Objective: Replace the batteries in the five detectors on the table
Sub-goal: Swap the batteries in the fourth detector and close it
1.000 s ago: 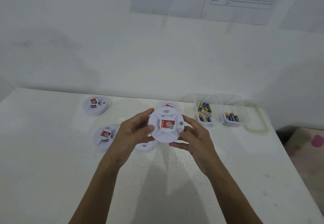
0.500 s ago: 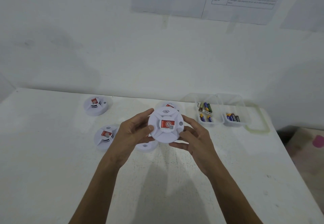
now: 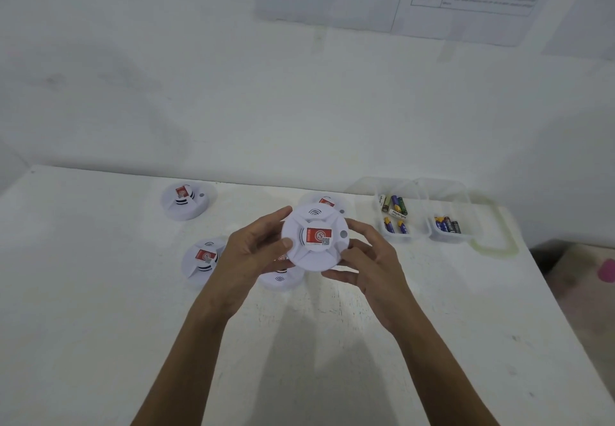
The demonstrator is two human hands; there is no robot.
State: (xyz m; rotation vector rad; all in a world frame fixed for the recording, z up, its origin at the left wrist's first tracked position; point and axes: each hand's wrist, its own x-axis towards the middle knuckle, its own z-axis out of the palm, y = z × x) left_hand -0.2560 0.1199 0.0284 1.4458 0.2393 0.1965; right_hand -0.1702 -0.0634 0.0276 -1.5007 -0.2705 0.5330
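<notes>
Round white smoke detector [image 3: 314, 237], held off the table [image 3: 100, 292] above its middle, face towards the camera. Red label at the hub, four raised ribs, small grey dot near the right rim. Clasped at the rim from both sides: left grip [image 3: 253, 252] curled round the left edge with thumb on the face, right grip [image 3: 369, 265] curled round the right and lower edge.

Probably light, rigid and hollow. Smooth moulded plastic, likely to slip under a twist. Best taken by the outer rim, not by the label or ribs. Back and battery bay hidden from here.

Same shape and finish lying on the table:
- far-left detector [image 3: 184, 200] near the back edge
- left detector [image 3: 201, 259] beside the left wrist
- near detector [image 3: 281, 280], partly hidden under the hands
- rear detector [image 3: 324, 199], just behind the held one

Towards the back right corner, two clear plastic trays side by side: left tray [image 3: 396, 237] with mixed batteries [image 3: 394, 207], right tray [image 3: 449, 238] with dark cells [image 3: 447, 224]. Pale green-edged lid [image 3: 496, 245] just beyond. Matte white tabletop, slightly scuffed.
</notes>
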